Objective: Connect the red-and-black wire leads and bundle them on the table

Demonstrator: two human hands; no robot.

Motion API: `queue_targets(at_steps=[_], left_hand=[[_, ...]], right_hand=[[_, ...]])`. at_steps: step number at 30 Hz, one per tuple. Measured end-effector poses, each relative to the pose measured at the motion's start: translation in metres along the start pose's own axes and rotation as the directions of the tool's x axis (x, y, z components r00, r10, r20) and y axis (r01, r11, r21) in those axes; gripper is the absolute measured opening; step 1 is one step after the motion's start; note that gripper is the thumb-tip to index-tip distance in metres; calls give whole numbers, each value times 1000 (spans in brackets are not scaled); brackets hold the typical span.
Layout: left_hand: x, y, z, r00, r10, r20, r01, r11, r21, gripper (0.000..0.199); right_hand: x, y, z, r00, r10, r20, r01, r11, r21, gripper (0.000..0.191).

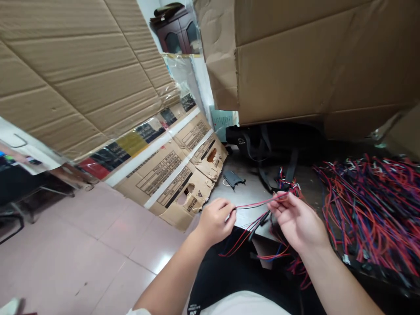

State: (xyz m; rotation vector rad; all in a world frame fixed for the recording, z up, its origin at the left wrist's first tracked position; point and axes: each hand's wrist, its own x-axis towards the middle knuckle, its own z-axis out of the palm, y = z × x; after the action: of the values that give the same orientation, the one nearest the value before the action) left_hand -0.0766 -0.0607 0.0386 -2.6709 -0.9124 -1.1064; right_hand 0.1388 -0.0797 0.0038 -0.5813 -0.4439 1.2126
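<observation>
A thin red and black wire pair runs between my two hands above the front edge of the dark table. My left hand is closed on its left end, fingers curled and thumb pressed in. On the right, my right hand pinches the other end between thumb and fingertips. Below and beside that hand hang more loose wires, red, black and blue, over the table edge. Whatever tips the wire pair has are hidden in my fingers.
A large heap of red, blue and black wires covers the table's right side. A small dark flat piece lies on the table. Behind it sits a black bag. Cardboard sheets wall the left and back; tiled floor lies lower left.
</observation>
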Motion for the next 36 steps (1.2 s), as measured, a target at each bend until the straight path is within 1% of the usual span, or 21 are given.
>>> queue_targets(at_steps=[2,6,10,14,17,20,23,25,26,28,30,34,36], left_hand=[[-3,-6,0,1000,-3,-26,3,1000,26,14],[-7,-13,2,996,-26,-85,27,999,18,14],[-7,-15,7,995,-78,-64,75,996,-39,15],[-7,-16,15,993,-118,-6,118,990,-78,19],[-9,-19,21,991,-135,25,136,988,-67,22],[-12,-22,26,987,-141,77,144,989,-35,23],[-14,-24,28,976,-174,133,177,984,-10,24],[-14,-26,28,964,-215,156,216,976,8,25],[-13,-27,29,957,-239,165,240,971,16,25],[-12,-28,29,939,-293,182,293,956,29,26],[-10,-29,28,916,-347,200,347,937,35,26],[-7,-29,28,873,-425,239,427,903,47,24],[-5,-29,28,861,-444,250,446,894,48,24]], right_hand=[[17,-10,3,999,32,-41,-29,998,55,7],[55,-25,15,987,150,-60,-145,986,83,12],[85,-36,29,977,183,-112,-175,982,76,15],[95,-48,39,956,270,-118,-257,960,112,20],[93,-56,41,953,295,-63,-286,950,127,25],[85,-64,43,971,238,29,-239,968,81,20],[73,-73,48,981,122,148,-123,992,-7,6],[64,-78,52,975,25,219,-18,999,-37,12],[60,-79,54,972,-22,233,32,999,-39,16],[53,-80,57,972,-107,210,118,992,-36,18],[49,-78,60,974,-158,164,164,986,-30,16],[44,-72,62,976,-198,92,199,980,-5,15],[43,-69,64,976,-200,84,201,980,1,19]])
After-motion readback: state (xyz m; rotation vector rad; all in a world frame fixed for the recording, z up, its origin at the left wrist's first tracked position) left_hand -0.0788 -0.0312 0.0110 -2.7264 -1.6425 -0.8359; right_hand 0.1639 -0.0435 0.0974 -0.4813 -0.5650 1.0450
